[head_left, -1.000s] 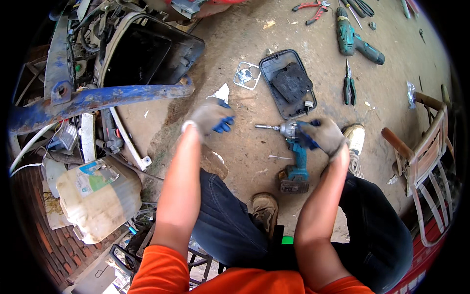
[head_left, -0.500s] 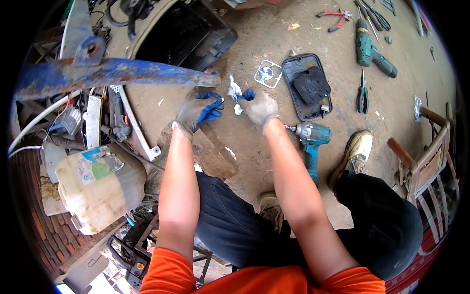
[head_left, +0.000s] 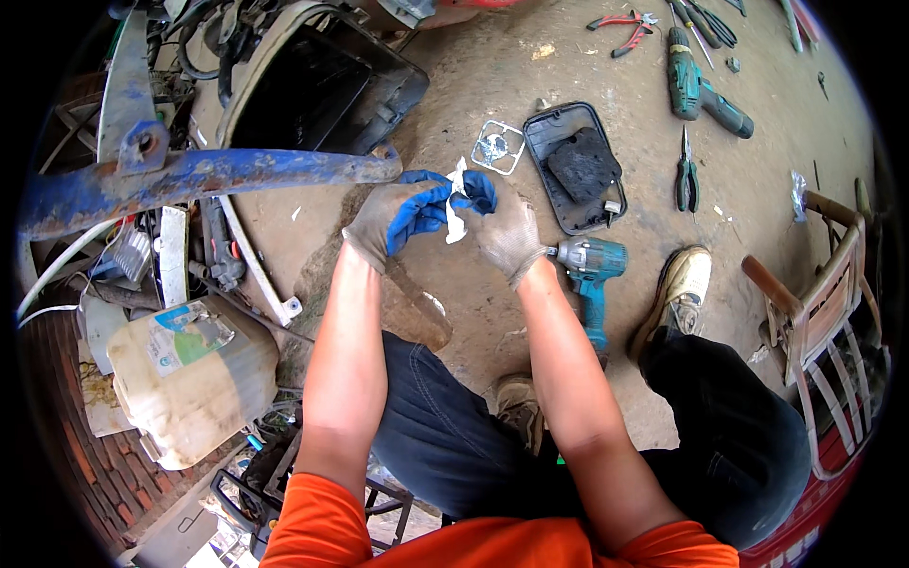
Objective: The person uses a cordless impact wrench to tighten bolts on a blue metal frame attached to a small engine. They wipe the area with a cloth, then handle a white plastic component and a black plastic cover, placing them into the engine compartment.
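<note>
A thin, crumpled white strip (head_left: 455, 227), perhaps paper or film, stands between my gloved hands. My right hand (head_left: 504, 222) pinches it between blue-coated fingers. Curled and closed, my left hand (head_left: 398, 216) meets the strip from the other side; whatever its fingertips hold is hidden. Just beyond my right hand lies a flat white frame-shaped part (head_left: 498, 148) with a round centre. To its right is a black plastic cover (head_left: 542, 142) with a dark foam block (head_left: 582, 168) in it. Beside my right wrist rests a teal impact driver (head_left: 591, 263).
A rusty blue metal bar (head_left: 246, 168) reaches in from the left, near my left hand. A black open housing (head_left: 312, 85) stands beyond it. At left is a dirty plastic jerrycan (head_left: 189, 379). Pliers (head_left: 687, 180), a teal drill (head_left: 684, 80) and a chair (head_left: 814, 275) are at right.
My hands have come together, the left moving right toward the strip. The white strip now stands upright between both hands. The whole view has shifted slightly.
</note>
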`<state>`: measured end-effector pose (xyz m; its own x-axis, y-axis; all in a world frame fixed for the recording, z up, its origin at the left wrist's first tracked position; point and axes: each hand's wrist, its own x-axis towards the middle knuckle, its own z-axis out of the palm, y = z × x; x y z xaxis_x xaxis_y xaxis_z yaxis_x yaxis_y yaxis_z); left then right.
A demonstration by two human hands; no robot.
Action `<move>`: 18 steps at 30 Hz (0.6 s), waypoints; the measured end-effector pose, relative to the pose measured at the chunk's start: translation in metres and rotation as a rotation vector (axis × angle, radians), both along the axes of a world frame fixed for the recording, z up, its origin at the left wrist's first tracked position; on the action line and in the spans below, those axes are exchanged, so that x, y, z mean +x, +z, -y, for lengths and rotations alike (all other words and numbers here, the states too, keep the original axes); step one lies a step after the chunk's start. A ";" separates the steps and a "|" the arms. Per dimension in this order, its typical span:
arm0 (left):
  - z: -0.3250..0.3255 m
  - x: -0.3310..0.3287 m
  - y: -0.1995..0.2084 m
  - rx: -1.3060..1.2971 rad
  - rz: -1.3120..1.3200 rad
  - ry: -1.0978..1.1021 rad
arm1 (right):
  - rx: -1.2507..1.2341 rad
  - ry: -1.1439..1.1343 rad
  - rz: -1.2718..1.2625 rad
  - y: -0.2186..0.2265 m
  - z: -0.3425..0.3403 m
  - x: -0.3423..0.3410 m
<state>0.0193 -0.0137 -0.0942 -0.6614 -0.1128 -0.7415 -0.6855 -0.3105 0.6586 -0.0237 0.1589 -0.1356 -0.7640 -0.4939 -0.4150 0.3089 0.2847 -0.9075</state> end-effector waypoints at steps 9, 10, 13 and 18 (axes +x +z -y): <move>-0.019 -0.008 0.005 0.038 -0.181 -0.126 | -0.217 -0.255 0.129 -0.026 -0.009 -0.011; -0.017 -0.009 -0.001 -0.115 -0.105 -0.150 | -0.414 -0.347 0.302 -0.020 -0.019 -0.014; -0.023 -0.012 -0.005 -0.105 -0.135 -0.063 | -0.617 -0.404 0.406 -0.026 -0.026 -0.013; -0.038 -0.014 -0.004 0.286 -0.248 -0.029 | -0.614 -0.404 0.326 -0.025 -0.023 -0.009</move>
